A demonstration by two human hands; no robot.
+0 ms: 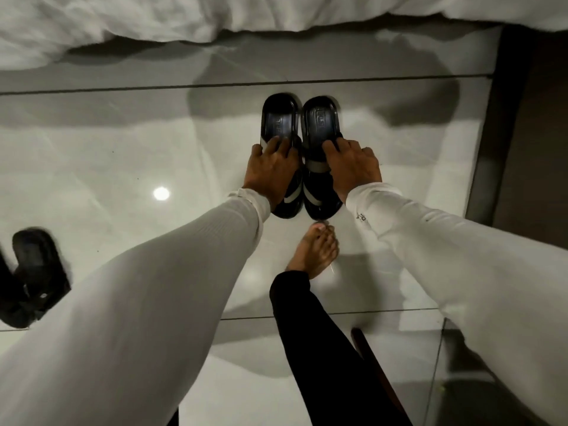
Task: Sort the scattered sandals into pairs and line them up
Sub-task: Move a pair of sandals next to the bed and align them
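Two black slide sandals with grey stripes lie side by side on the glossy floor, heels away from me. My left hand (270,170) rests on the strap of the left sandal (280,118), fingers curled over it. My right hand (353,167) grips the strap of the right sandal (321,119) the same way. The two sandals touch along their inner edges. Another black sandal (33,272) lies blurred at the far left edge, apart from the pair.
White bedding (123,23) hangs over the floor at the top. A dark wooden panel (528,133) runs down the right side. My bare foot (316,256) and black trouser leg stand just below the pair. A dark object (479,404) sits at the bottom right.
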